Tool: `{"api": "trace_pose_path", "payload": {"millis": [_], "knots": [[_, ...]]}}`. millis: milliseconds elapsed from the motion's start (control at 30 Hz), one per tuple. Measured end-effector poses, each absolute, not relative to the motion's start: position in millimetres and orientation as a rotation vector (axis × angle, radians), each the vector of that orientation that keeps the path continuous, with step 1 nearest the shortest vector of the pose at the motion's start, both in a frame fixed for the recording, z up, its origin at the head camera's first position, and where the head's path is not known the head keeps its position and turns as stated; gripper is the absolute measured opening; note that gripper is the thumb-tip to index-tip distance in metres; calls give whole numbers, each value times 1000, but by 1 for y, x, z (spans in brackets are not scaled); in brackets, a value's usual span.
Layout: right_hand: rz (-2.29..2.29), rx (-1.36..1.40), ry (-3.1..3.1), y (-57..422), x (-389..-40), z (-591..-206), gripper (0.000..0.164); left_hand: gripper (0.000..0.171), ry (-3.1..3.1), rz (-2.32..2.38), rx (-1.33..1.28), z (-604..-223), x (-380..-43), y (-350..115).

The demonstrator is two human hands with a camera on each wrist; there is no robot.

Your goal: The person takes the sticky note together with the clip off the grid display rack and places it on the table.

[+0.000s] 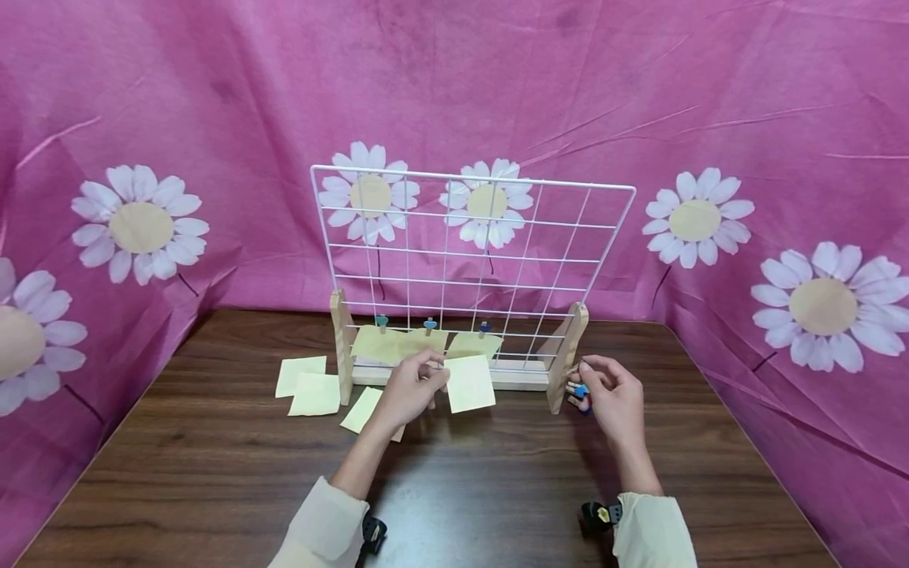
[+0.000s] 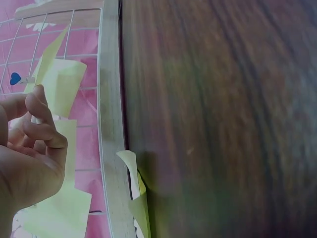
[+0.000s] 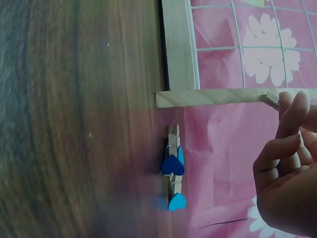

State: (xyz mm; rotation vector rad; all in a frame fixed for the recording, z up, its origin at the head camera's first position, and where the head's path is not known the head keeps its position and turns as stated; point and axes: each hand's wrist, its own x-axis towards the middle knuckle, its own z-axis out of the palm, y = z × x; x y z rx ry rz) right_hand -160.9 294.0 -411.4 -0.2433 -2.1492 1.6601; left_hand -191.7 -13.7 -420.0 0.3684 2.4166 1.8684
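My left hand pinches a pale yellow sticky note by its left edge, in front of the lower part of a white wire grid rack. Between the thumb and fingers of my right hand is a small wooden clothespin, mostly hidden by the fingertips, beside the rack's right wooden leg. Three yellow notes hang along a low wire, among them a left one and a right one. Heart-topped clothespins hold them, such as the middle blue one.
Several clothespins with blue hearts lie on the table right of the rack. Loose notes lie to its left, and another note lies partly behind the left forearm. A pink flowered cloth hangs behind the wooden table.
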Motion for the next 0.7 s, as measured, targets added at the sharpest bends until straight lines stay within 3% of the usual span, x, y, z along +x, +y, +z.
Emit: {"api": "trace_pose_path", "payload": {"millis": [433,700], "knots": [[1694,-324,-2164,303,-162,-422,19,28,2415,1790,385,-426,-193,-29],[1682,-371,-2213,305,-164,-430,23,20,2417,1753,390,-430,-194,-34]]}}
